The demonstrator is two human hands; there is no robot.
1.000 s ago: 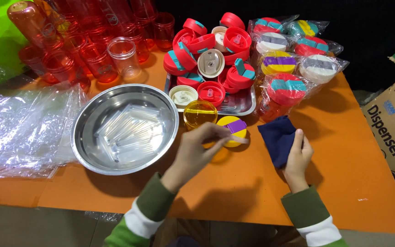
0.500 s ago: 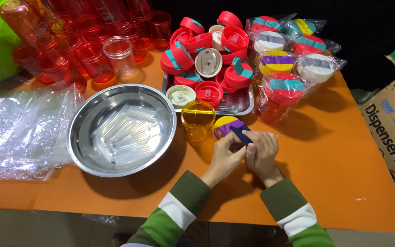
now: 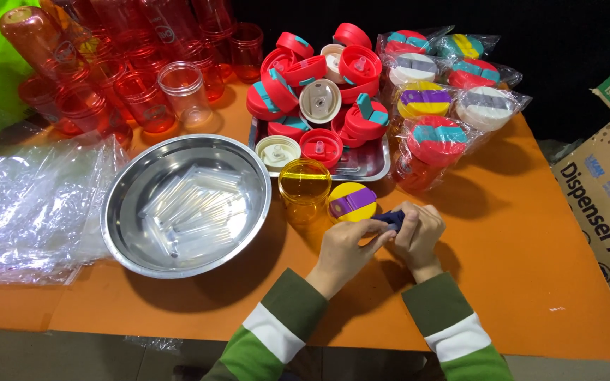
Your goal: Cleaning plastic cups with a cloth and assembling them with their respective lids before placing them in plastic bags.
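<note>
My left hand (image 3: 347,248) and my right hand (image 3: 419,234) meet at the front of the orange table (image 3: 531,247), both closed on a bunched dark blue cloth (image 3: 392,219) that shows only between the fingers. Just behind the hands lies a yellow lid with a purple flap (image 3: 351,202). To its left stands a clear yellow cup (image 3: 305,187), open end up.
A steel bowl (image 3: 186,204) holding clear plastic sleeves sits at left, beside loose plastic bags (image 3: 30,204). A metal tray (image 3: 370,164) heaped with red lids lies behind. Red cups (image 3: 128,85) stand at back left, wrapped cups (image 3: 446,106) at back right, cardboard boxes (image 3: 605,204) right.
My left hand left the yellow lid and came across to my right hand. The flat blue cloth was gathered up and is now bunched between both hands.
</note>
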